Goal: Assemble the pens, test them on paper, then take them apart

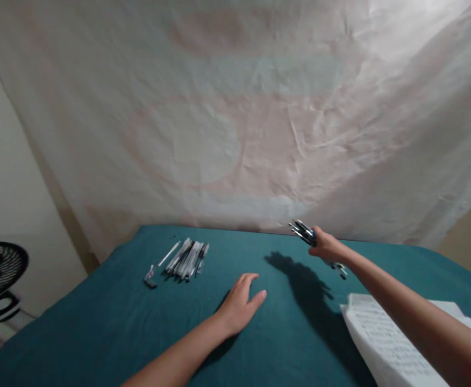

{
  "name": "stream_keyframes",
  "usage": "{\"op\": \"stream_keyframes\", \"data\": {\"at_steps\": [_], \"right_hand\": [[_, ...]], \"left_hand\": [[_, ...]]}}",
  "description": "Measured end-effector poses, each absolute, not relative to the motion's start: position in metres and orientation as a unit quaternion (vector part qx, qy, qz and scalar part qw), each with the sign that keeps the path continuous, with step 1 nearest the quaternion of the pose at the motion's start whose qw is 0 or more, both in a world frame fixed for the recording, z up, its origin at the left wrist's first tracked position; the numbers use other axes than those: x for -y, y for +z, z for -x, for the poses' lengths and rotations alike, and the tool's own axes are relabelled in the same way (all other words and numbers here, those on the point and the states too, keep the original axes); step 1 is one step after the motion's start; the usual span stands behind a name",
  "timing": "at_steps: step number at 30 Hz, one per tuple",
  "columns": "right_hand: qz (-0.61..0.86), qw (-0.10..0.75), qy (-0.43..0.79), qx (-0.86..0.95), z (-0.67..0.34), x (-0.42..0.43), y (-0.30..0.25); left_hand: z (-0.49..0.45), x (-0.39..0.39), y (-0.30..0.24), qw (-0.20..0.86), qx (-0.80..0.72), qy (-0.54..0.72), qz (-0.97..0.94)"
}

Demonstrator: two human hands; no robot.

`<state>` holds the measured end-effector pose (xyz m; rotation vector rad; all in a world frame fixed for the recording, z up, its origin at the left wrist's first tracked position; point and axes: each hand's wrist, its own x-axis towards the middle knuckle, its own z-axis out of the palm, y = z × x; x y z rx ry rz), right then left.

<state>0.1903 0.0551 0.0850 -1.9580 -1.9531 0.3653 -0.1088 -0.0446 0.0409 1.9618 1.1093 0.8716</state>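
Note:
My right hand (326, 244) is closed around a bundle of pens (302, 231), held up over the right part of the table. Their ends stick out on both sides of the fist, and a shadow falls on the cloth below. Low over the middle of the table is my left hand (241, 305), holding nothing, its thumb apart from the fingers. To its left lies a pile of clear and dark pens (187, 259), roughly side by side. One single pen (169, 253) lies left of that pile.
A teal cloth (110, 312) covers the table. Printed paper sheets (384, 333) lie at the right front under my right forearm. A small dark object with a whitish part (150, 279) sits at the left. Beyond are a hanging sheet (259, 134) and a black fan (1, 274).

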Motion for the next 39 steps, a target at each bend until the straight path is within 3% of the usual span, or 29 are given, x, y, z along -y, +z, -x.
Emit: {"op": "stream_keyframes", "data": {"at_steps": [4,7,13,19,24,27,39], "right_hand": [[0.530,0.238,0.277,0.765,-0.099,-0.017,0.092],[0.427,0.268,0.377,0.777,-0.047,0.011,0.081],[0.448,0.343,0.360,0.744,0.002,0.033,0.054],[0.439,0.368,0.420,0.704,0.012,0.046,0.051],[0.383,0.387,0.488,0.682,0.008,0.062,0.054],[0.394,0.365,0.527,0.658,0.001,0.069,0.041],[0.407,0.401,0.449,0.687,-0.008,0.080,0.022]], "left_hand": [[0.089,0.044,0.051,0.615,-0.405,0.395,-0.549],[0.080,0.040,0.056,0.706,-0.369,0.449,-0.405],[0.087,0.029,0.044,0.705,-0.428,0.517,-0.229],[0.102,0.025,0.033,0.683,-0.468,0.523,-0.202],[0.123,0.008,0.056,0.678,-0.501,0.467,-0.268],[0.146,-0.014,0.077,0.560,-0.575,0.425,-0.419],[0.220,-0.100,0.092,0.156,-0.792,0.222,-0.546]]}}
